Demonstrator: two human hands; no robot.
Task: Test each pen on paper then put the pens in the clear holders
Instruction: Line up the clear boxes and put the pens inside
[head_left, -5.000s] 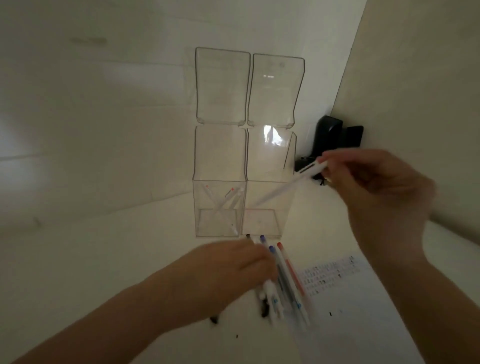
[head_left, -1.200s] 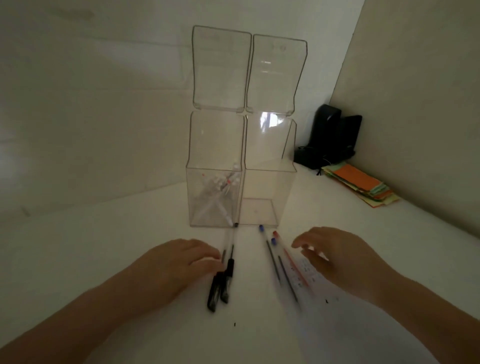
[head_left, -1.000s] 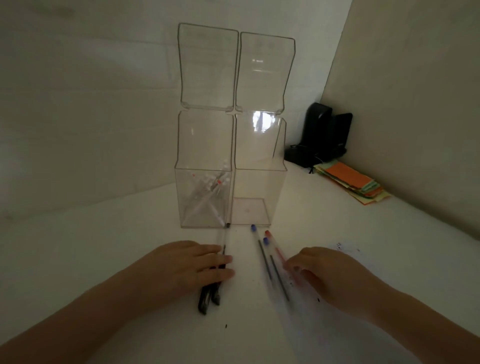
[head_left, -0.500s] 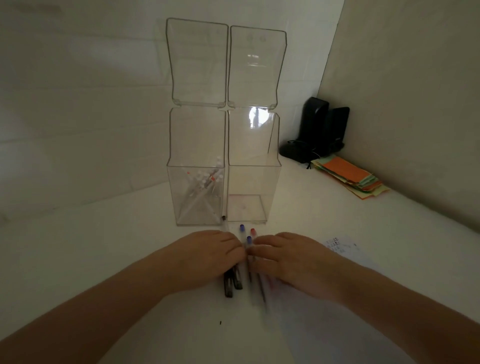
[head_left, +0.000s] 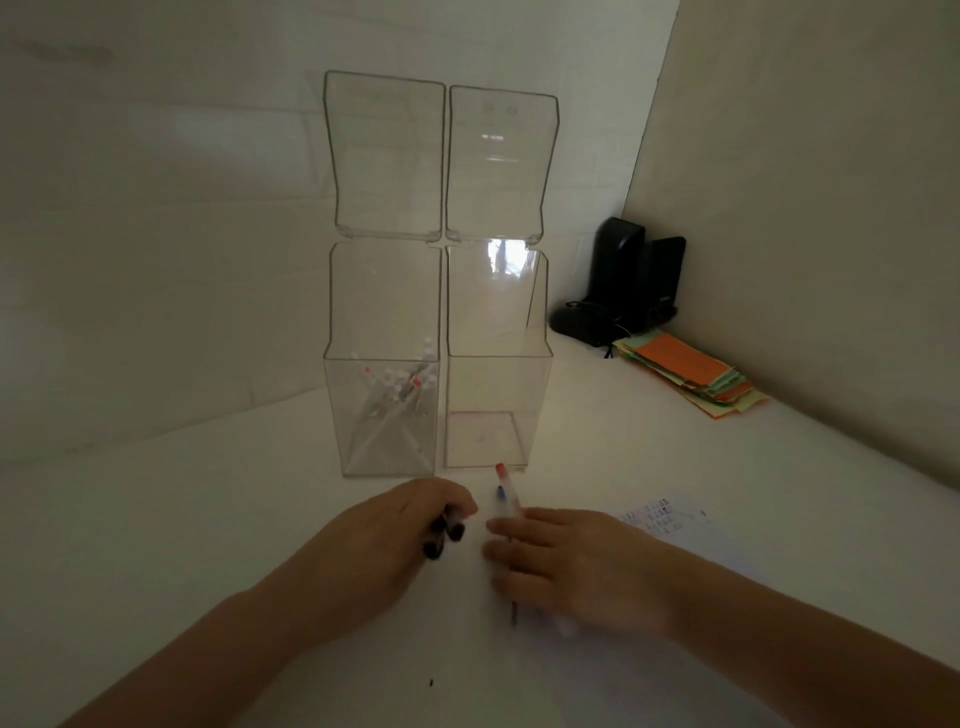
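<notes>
The left hand curls round a small bunch of black-capped pens, whose dark ends stick out between the fingers, just in front of the left clear holder; that holder stands on the white table and already contains several pens leaning inside it, their white and red ends near its rim; the right clear holder, touching it side by side, shows only its bare floor; both hinged lids stand open and upright behind them. The right hand lies flat with straight fingers pressing on two clear pens, a red-capped pen and a blue-capped pen, whose caps point towards the right holder; a dark pen tip pokes out under the palm. A sheet of paper with small marks lies beside the right hand; a stack of coloured paper and a black device sit in the far right corner.
</notes>
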